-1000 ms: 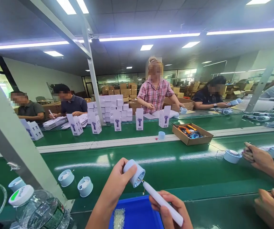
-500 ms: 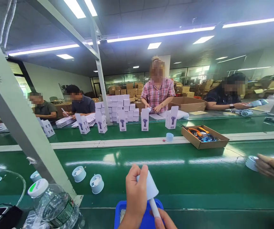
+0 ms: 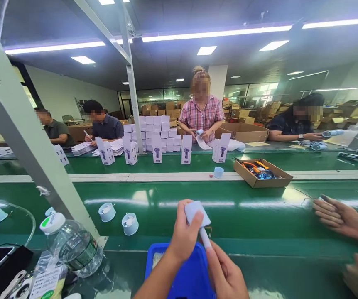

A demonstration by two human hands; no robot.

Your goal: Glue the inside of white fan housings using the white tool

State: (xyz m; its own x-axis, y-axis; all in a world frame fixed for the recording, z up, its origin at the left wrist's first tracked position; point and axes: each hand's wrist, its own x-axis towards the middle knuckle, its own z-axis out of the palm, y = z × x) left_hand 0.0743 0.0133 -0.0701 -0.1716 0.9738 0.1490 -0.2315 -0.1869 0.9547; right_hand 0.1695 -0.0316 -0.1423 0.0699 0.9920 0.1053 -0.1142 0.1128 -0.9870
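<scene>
Wire loop (image 3: 210, 229) newly showing just beyond right fingers (image 3: 214, 259) | left fingers (image 3: 181, 212) wrapping closed around light-blue housing (image 3: 197, 207), right pinching white pen-style tool (image 3: 205, 238) | apparently working inside housing; next move needing steadiness

Both hands (image 3: 184, 233) grip close together, the left farther forward.

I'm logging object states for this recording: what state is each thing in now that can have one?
Held light-blue housing: gripped in the left hand
White rod: gripped in the right hand, upper end hidden
Blue tray: open-topped
Plastic bottle: capped
Cardboard tool box: open, holding orange-handled tools
Printed white cartons: standing upright
Ceiling lights: lit
</scene>
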